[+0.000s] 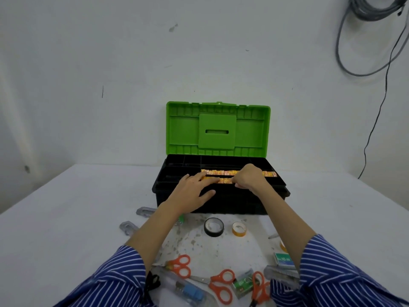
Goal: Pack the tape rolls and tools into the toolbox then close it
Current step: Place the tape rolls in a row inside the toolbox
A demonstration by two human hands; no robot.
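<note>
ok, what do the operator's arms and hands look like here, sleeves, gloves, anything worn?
Both hands are bare: no gloves, rings or watch visible on the left hand or right hand. Forearms are uncovered. Each arm wears a blue sleeve with thin white stripes, pushed up toward the elbow: left sleeve, right sleeve. No cables or markers.

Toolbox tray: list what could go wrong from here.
1. The orange-yellow rolls under the left hand and right hand could stand proud and block the green lid.
2. The black tape roll, small yellow roll and orange scissors remain outside and might be forgotten.
</note>
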